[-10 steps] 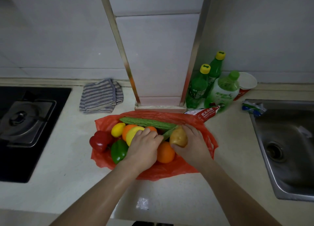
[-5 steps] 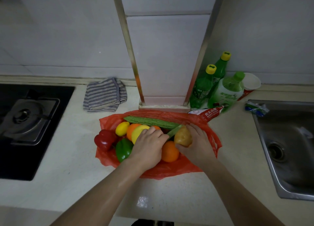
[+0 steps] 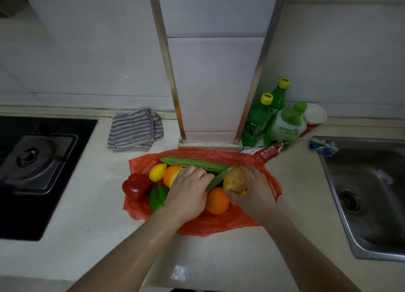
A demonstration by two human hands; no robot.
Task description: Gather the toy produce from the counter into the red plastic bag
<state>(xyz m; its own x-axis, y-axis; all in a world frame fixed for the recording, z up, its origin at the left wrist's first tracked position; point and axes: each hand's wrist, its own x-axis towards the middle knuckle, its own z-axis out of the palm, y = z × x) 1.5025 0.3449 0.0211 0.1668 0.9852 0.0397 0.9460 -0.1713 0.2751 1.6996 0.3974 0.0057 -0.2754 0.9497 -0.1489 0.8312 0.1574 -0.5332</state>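
Red bag (image 3: pixel 210 224) looks thin & slippery, so grab its rim; right hand (image 3: pixel 255 189) holds potato (image 3: pixel 234 181), left hand (image 3: pixel 187 193) curled over produce, grip hidden.

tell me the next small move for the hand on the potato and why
Probably let the potato settle beside the orange and open the grip. The right hand holds it over the red plastic bag, where the other produce already lies, so releasing it there looks enough.
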